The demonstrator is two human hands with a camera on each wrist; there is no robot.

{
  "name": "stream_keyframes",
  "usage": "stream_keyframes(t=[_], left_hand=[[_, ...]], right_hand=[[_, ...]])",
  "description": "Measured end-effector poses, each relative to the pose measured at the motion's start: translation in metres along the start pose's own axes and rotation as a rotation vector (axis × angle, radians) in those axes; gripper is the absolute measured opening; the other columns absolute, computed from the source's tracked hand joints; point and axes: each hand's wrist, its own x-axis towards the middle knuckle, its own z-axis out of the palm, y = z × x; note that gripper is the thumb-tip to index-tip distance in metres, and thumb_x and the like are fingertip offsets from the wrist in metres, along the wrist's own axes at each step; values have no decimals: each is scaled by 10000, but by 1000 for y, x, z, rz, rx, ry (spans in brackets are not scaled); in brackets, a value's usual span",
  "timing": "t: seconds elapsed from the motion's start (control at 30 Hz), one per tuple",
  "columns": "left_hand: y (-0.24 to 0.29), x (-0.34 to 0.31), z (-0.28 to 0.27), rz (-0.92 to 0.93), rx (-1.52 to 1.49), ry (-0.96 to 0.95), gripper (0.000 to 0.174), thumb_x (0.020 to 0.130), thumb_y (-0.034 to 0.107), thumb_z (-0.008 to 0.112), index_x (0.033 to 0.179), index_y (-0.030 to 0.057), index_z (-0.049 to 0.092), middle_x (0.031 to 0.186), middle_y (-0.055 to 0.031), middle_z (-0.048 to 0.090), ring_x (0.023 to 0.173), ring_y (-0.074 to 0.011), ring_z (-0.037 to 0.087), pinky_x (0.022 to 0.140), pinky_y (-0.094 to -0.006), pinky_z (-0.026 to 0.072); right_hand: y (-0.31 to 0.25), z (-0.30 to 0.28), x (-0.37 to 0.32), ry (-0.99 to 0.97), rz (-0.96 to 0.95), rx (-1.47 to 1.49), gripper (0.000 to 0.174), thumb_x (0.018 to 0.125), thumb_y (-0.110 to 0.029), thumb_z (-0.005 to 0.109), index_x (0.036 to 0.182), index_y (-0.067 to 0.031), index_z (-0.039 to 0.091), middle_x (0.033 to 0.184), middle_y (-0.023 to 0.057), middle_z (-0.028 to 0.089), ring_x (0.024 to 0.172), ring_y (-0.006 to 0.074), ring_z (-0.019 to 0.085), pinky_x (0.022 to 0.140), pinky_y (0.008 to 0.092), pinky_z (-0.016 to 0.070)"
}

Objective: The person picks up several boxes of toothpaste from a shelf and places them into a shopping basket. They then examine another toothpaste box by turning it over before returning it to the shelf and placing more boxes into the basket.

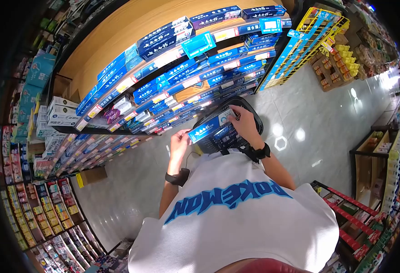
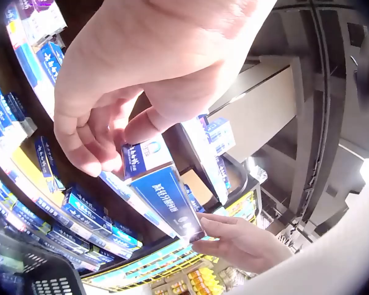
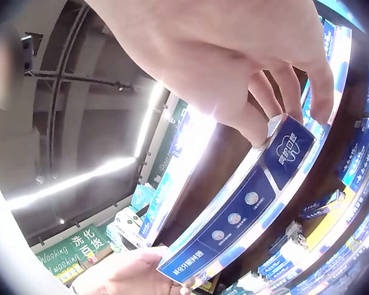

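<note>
A long blue and white box (image 1: 209,128) is held between both hands above a black basket, its printed face visible from above. The left hand (image 1: 180,142) pinches its left end; in the left wrist view that hand (image 2: 147,74) has thumb and fingers at the near end of the box (image 2: 163,195). At the opposite end the right hand (image 1: 245,125) grips the box; in the right wrist view the right hand (image 3: 234,67) has thumb and fingers around the end of the box (image 3: 234,215) that bears a tooth drawing.
Below the box, the black basket (image 1: 257,119) holds blue packages. Curved shelves (image 1: 182,93) of blue boxes stand in front. A yellow wire rack (image 1: 295,45) is at the right, beside cartons of yellow-topped goods (image 1: 345,61). Tiled floor (image 1: 300,154) extends on both sides.
</note>
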Motion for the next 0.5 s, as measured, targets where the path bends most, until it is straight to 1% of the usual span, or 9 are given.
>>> stream_keyframes(t=[0.1, 0.13, 0.23, 0.27, 0.37, 0.4, 0.5], left_hand=[[5, 1, 13, -4, 55, -1, 272, 959, 24, 491, 1139, -84, 663, 768, -40, 638, 637, -91, 545, 588, -255, 449], [6, 1, 18, -25, 27, 15, 266, 969, 35, 480, 1125, -78, 662, 751, -29, 620, 635, -94, 545, 587, -256, 449], [6, 2, 29, -43, 40, 22, 270, 994, 93, 481, 1121, -39, 680, 765, -30, 639, 665, -100, 582, 626, -267, 496], [7, 1, 31, -46, 63, 6, 267, 995, 107, 485, 1124, -36, 669, 781, -28, 643, 674, -98, 582, 632, -263, 495], [6, 0, 35, -94, 36, -35, 277, 997, 123, 488, 1143, -34, 664, 816, -33, 658, 677, -96, 585, 643, -259, 496], [6, -5, 34, -129, 37, -51, 293, 1002, 139, 492, 1185, -32, 645, 852, -45, 675, 705, -104, 620, 655, -253, 502], [10, -7, 43, -116, 70, -13, 308, 1006, 149, 496, 1222, -26, 628, 863, -48, 687, 735, -111, 652, 663, -247, 508]], right_hand=[[16, -5, -3, 20, 28, 62, 394, 857, -94, 749, 1226, 17, 667, 993, 172, 707, 797, 280, 666, 754, 346, 536], [21, -8, -3, 19, 9, 13, 389, 870, -119, 753, 1226, 13, 669, 982, 170, 706, 798, 269, 679, 749, 342, 548], [33, -20, -3, -30, 45, 35, 396, 868, -136, 764, 1222, 15, 672, 979, 178, 702, 770, 245, 682, 713, 335, 549], [44, -21, -3, -43, 62, 39, 411, 868, -163, 770, 1215, 33, 669, 986, 184, 704, 741, 223, 679, 682, 331, 545], [62, -23, -4, -71, 33, 77, 425, 869, -182, 769, 1208, 51, 664, 971, 174, 702, 742, 223, 677, 684, 327, 541], [59, -24, -7, -99, 57, 72, 432, 879, -209, 761, 1207, 55, 664, 975, 175, 698, 753, 227, 680, 687, 331, 541], [53, -26, -5, -137, 71, 4, 434, 888, -232, 754, 1204, 51, 666, 975, 174, 692, 773, 232, 680, 698, 334, 542]])
